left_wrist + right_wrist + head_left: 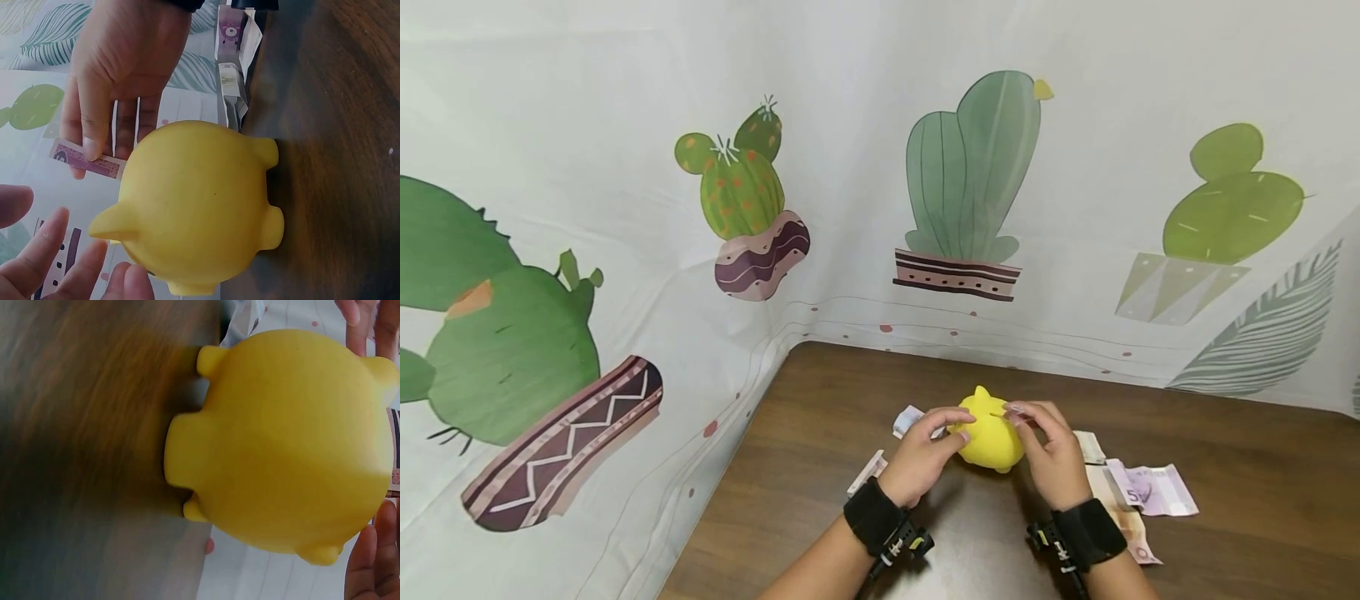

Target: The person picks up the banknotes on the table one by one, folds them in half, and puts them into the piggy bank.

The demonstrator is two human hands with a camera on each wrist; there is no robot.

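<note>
Both my hands flank the yellow piggy bank (991, 435) standing on the wooden table (1225, 442). My left hand (925, 457) touches its side with relaxed, slightly spread fingers. My right hand (1051, 450) pinches a folded purple banknote (87, 161) at the bank's top.

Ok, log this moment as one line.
left hand: steadies yellow piggy bank | right hand: pinches folded banknote at its top | loose banknotes on wooden table

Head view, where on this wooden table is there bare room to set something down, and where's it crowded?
Bare wood runs behind the yellow piggy bank toward the cactus cloth, and along the table's far right edge. Another patch lies between the wrists. It is crowded around the left hand and right hand, with banknotes on both sides.
</note>
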